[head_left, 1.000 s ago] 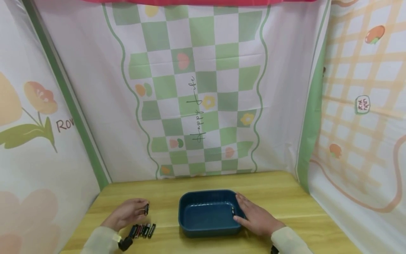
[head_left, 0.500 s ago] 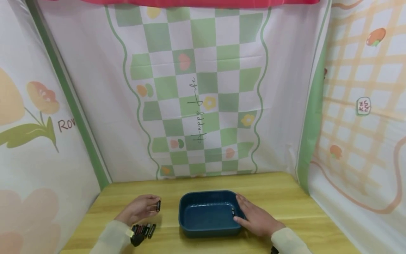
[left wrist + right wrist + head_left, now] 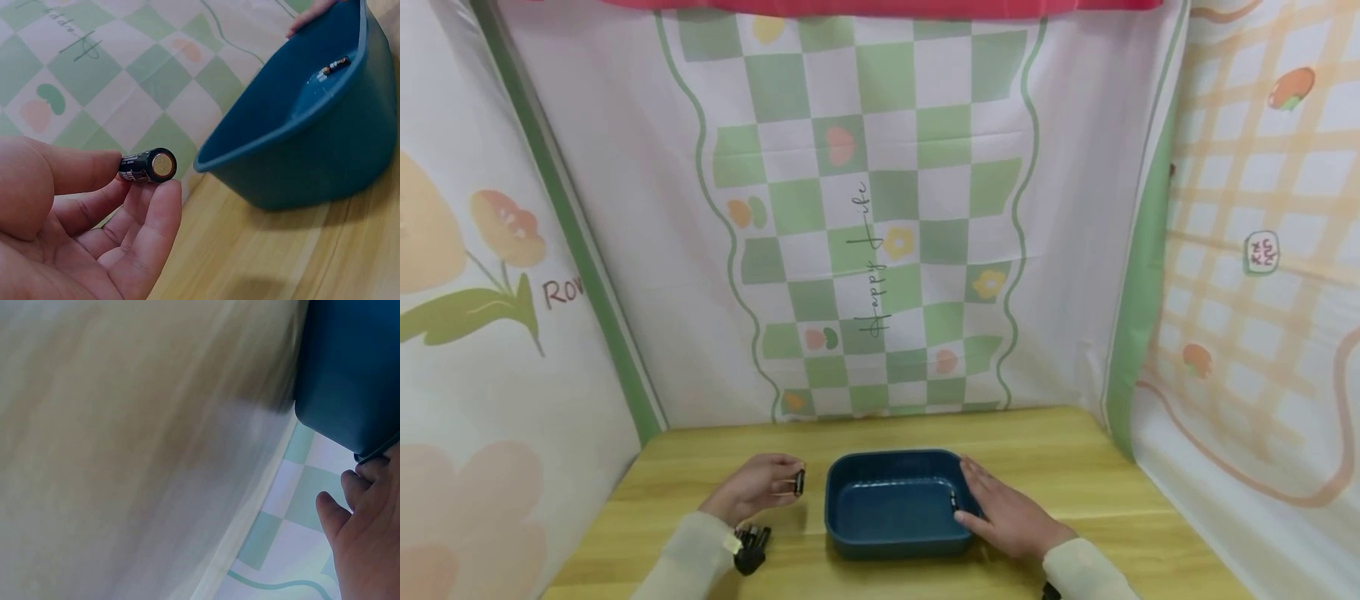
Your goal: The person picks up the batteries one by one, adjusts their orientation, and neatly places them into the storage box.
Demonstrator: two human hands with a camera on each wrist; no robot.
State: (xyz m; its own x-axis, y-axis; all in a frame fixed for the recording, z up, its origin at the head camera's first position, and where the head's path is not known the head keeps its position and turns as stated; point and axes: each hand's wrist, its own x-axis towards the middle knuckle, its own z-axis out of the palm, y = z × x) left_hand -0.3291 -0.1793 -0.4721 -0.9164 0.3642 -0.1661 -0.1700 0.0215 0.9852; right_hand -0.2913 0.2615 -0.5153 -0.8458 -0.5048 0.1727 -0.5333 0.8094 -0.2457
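Note:
A small black cylindrical battery (image 3: 139, 166) is pinched between the thumb and fingers of my left hand (image 3: 756, 489); its round metal end faces the left wrist camera. The hand is just left of a dark blue rectangular box (image 3: 898, 550), apart from it. My right hand (image 3: 1011, 515) holds the box's right side, its thumb over the rim and its fingers along the back right corner. Inside the box, near that thumb, lies another battery (image 3: 338, 65). More batteries (image 3: 763, 535) lie on the table below my left hand, mostly hidden by the wrist camera.
The wooden table (image 3: 1075, 467) carries the box and loose batteries. Patterned cloth (image 3: 880, 208) hangs behind it and at both sides. A black wrist camera (image 3: 748, 557) sits on the left sleeve (image 3: 688, 550).
My left hand has moved right and slightly away from me with the battery, from above the loose batteries toward the box. My right hand and the box have stayed in place.

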